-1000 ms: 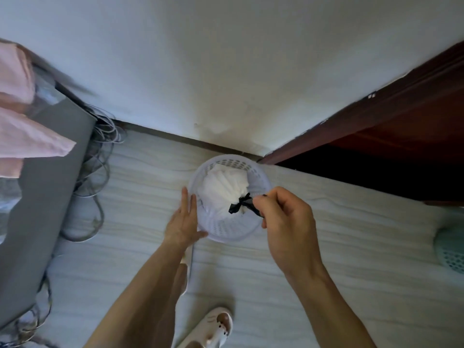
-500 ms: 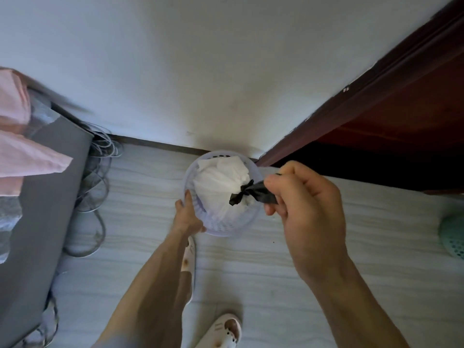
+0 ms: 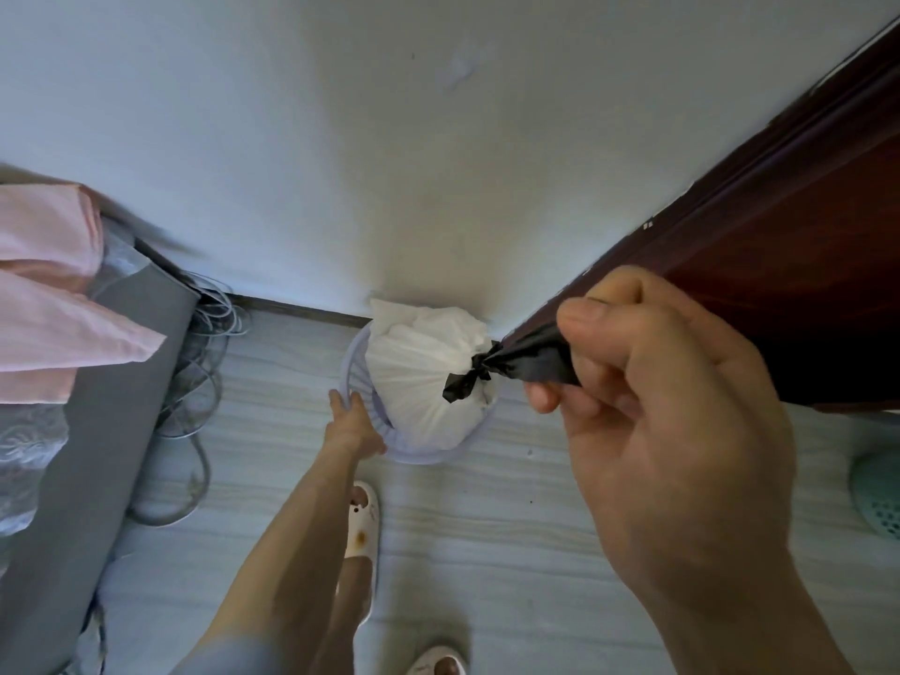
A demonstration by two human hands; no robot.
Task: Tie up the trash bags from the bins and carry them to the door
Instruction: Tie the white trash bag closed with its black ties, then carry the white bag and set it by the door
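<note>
A white trash bag [image 3: 423,377], full and knotted with a black drawstring [image 3: 516,365], hangs half out of a small lilac plastic bin [image 3: 360,377] on the floor by the wall. My right hand [image 3: 647,397] is raised close to the camera and pinches the black drawstring end, with the bag lifted above the bin rim. Lower down, my left hand [image 3: 353,421] holds the bin's near left rim, fingers over the edge.
A dark wooden door [image 3: 779,285] stands at the right. A grey bed with pink cloth [image 3: 58,309] fills the left, with tangled cables [image 3: 204,343] beside it. A teal bin [image 3: 876,494] peeks in at the right edge. My feet in white slippers [image 3: 363,528] stand below.
My right hand has risen toward the camera, pulling the tied bag up out of the bin. My left hand has stayed on the bin's rim.
</note>
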